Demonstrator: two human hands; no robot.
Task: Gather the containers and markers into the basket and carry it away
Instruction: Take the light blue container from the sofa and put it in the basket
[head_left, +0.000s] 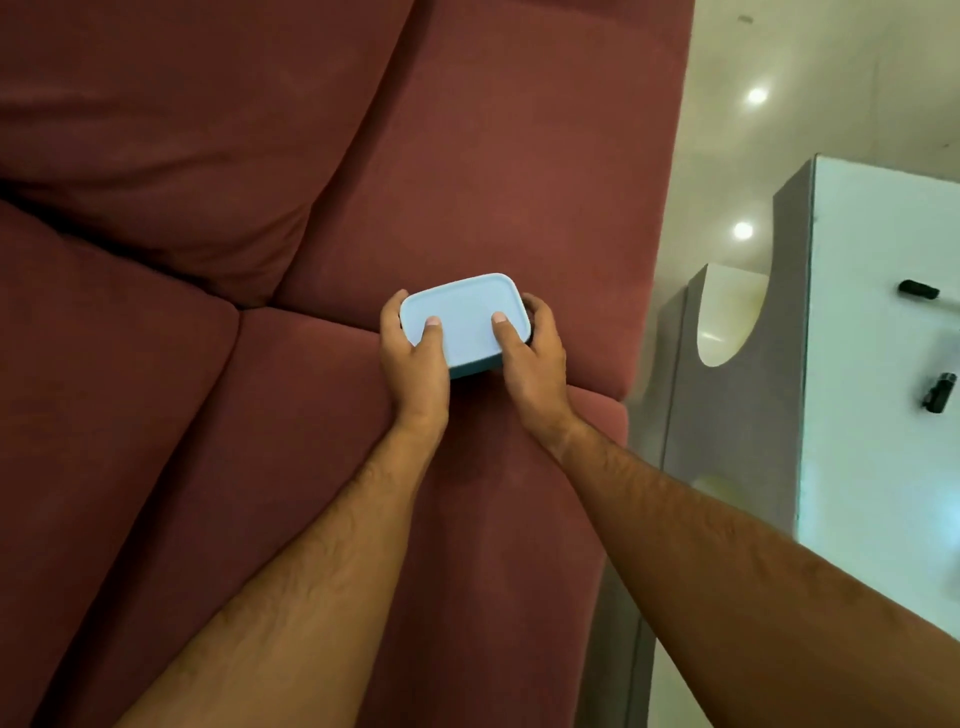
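1. The maroon sofa (260, 415) fills the left and middle; its cushions look soft and would give under any press.
2. At the right stands a pale glossy surface (883, 364), with two dark objects, possibly markers (918, 289), lying on it.
3. The blue lidded container (465, 322) sits on the seat's far right; it looks light, rigid and smooth.
4. The left hand (413, 353) and right hand (530, 358) each have their grip closed on a short end, thumbs on the lid.

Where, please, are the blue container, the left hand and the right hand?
blue container (464, 317): head view, middle of its lid.
left hand (413, 358): head view, back of the hand.
right hand (535, 358): head view, back of the hand.
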